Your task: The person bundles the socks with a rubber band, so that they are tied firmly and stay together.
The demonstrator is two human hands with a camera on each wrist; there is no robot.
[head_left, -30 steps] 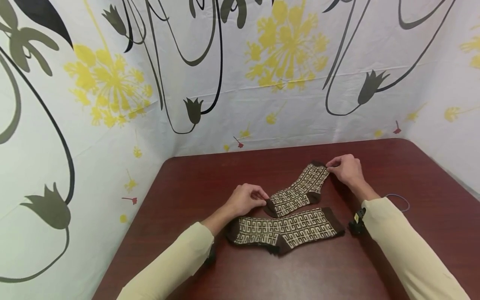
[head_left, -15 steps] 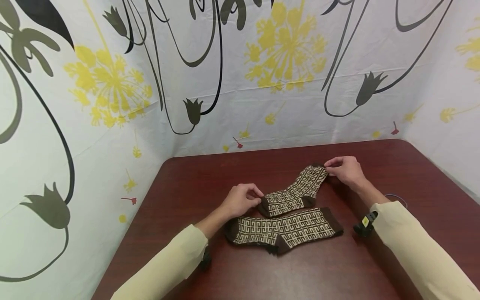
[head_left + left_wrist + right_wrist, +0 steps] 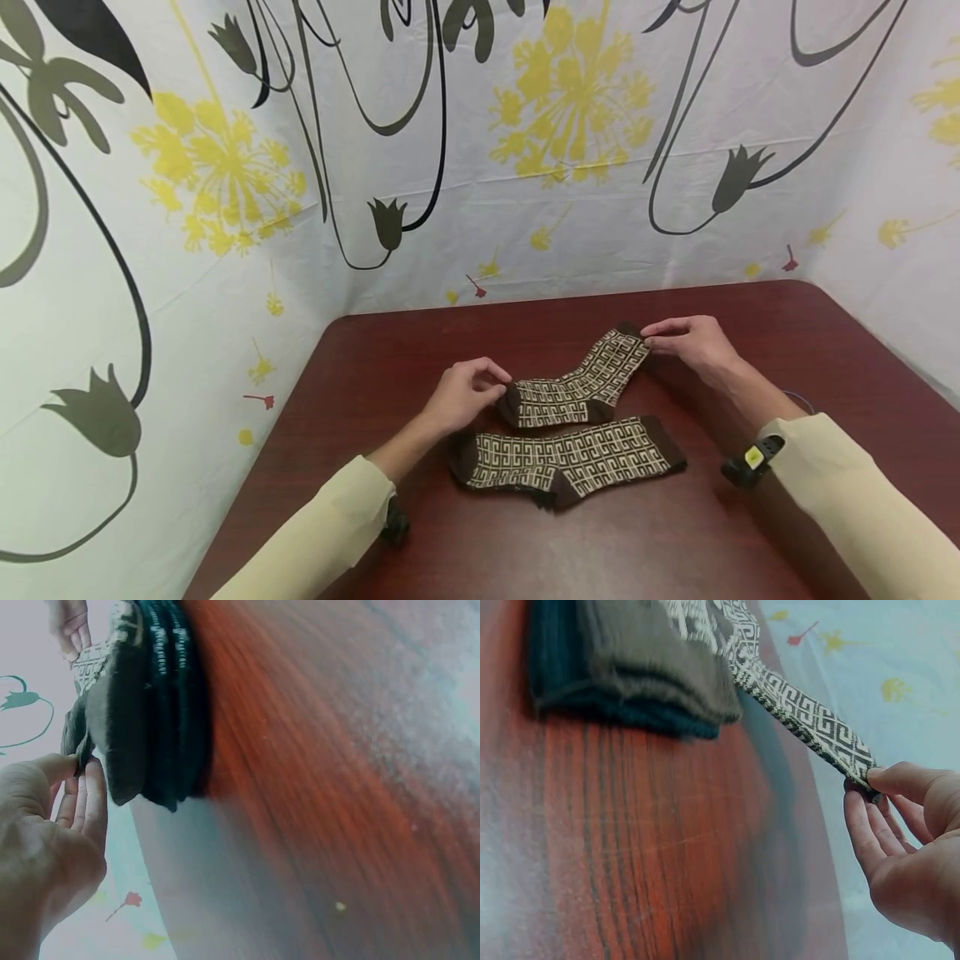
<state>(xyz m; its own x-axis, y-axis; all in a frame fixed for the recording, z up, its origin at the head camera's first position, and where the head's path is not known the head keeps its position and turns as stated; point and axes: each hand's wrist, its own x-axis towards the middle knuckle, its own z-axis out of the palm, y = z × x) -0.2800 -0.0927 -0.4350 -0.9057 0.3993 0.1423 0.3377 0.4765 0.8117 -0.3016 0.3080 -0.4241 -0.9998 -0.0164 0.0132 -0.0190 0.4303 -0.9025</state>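
A brown sock [image 3: 573, 390] with a cream maze pattern stretches between the two hands. My left hand [image 3: 459, 398] pinches its dark toe, and the left wrist view shows thumb and fingers meeting on the fabric [image 3: 79, 746]. At the other end my right hand [image 3: 696, 345] pinches the corner of the cuff; the right wrist view shows this strip of sock [image 3: 817, 724] raised off the table. Nearer the person lies a second patterned sock [image 3: 562, 460], flat, toe to the left. From the wrists it looks layered, with dark folds [image 3: 180, 720] beneath.
The dark red-brown table [image 3: 600, 550] carries the socks. White cloth [image 3: 480, 150] with yellow and grey flower prints hangs behind and at the sides. A thin loop of cord [image 3: 801, 400] lies beyond the right forearm. Dark wrist cameras [image 3: 753, 460] sit on both wrists.
Both hands have shifted the upper sock left, the toe end further than the cuff. The lower sock stays put.
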